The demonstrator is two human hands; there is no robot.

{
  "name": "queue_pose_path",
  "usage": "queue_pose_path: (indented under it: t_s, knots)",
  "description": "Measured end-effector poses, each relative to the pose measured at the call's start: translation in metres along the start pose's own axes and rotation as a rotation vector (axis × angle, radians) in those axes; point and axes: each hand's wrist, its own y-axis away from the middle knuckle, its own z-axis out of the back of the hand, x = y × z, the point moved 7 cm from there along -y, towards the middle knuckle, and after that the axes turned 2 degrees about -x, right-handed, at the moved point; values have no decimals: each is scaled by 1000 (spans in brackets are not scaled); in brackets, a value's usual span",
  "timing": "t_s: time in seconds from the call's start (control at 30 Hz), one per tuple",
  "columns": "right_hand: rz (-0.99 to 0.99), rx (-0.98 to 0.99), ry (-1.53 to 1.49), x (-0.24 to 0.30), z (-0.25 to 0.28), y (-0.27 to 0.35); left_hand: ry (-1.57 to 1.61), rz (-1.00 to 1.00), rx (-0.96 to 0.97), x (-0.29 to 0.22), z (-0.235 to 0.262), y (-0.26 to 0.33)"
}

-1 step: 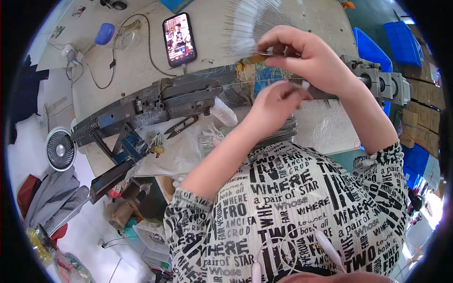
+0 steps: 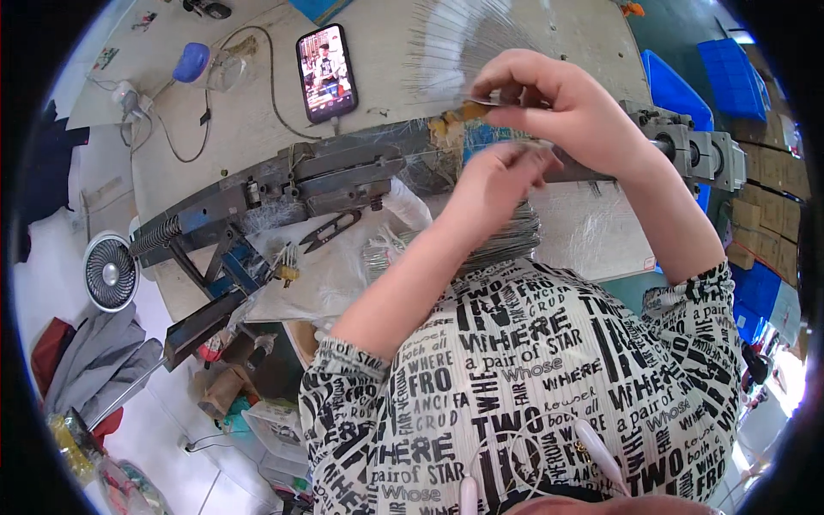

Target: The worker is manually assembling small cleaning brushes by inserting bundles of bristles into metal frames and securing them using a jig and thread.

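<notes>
Above the long grey metal bench tool (image 2: 335, 176), my right hand (image 2: 558, 94) is closed in a pinch. At its fingertips are a thin silvery piece and a small amber-yellow piece (image 2: 472, 110); I cannot tell whether they are joined. Just below, my left hand (image 2: 502, 180) is closed, fingertips together near my right wrist. A tiny whitish bit shows by those fingertips, too blurred to name. Thin metal wires (image 2: 438, 43) fan out on the table beyond my right hand. A bundle of similar wires (image 2: 506, 245) lies between my left forearm and my body.
Black thread snips (image 2: 332, 230) lie on the table (image 2: 592, 232) left of the wire bundle. Beyond the tool are a phone (image 2: 326, 73) with a lit screen, its cable, and a blue-capped bottle (image 2: 193, 62). A fan (image 2: 110, 270) stands at left; blue crates (image 2: 674, 90) are at right.
My left hand has shifted slightly left and up, its fingers drawn closer together. My right hand stays nearly in place with the pinched piece.
</notes>
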Motion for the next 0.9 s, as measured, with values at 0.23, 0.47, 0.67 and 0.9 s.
queue_pose_path:
  t_s: [0.23, 0.47, 0.67, 0.9]
  knots:
    - [64, -108, 188, -31, -10, 5, 560, 139, -319, 21, 33, 38]
    - [24, -33, 259, -13, -25, 1, 626, 263, -220, 22, 40, 49]
    - [77, -57, 284, -3, -22, 4, 1048, 64, -178, 3, 31, 43]
    - [406, -265, 666, 39, -13, 37, 1159, 32, -210, 2, 30, 44]
